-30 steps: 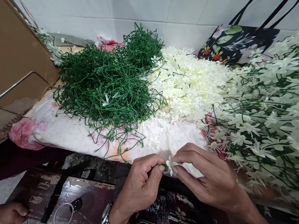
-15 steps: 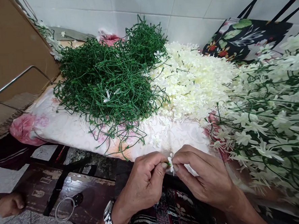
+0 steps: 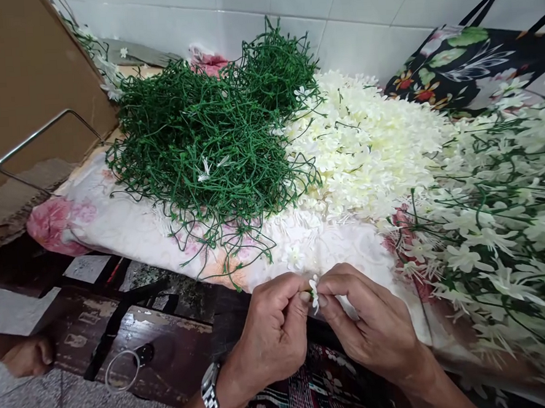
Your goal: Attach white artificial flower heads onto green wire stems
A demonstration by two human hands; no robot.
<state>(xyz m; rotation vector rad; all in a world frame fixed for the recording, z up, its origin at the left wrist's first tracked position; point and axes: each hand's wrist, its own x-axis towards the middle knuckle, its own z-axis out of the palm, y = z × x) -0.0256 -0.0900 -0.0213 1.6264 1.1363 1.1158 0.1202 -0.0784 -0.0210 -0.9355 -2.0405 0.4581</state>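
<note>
A flower [image 3: 313, 286] is pinched by the fingertips of the left hand [image 3: 273, 333] and right hand [image 3: 372, 330]; it is judged light, soft and crushable; best gripped at its base.

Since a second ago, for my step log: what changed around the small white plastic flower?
The left hand and right hand pressed their fingertips closer on the small white plastic flower, so less petal shows. Nothing was let go. The tangled green stem heap and cream blossom pile stayed put.
</note>
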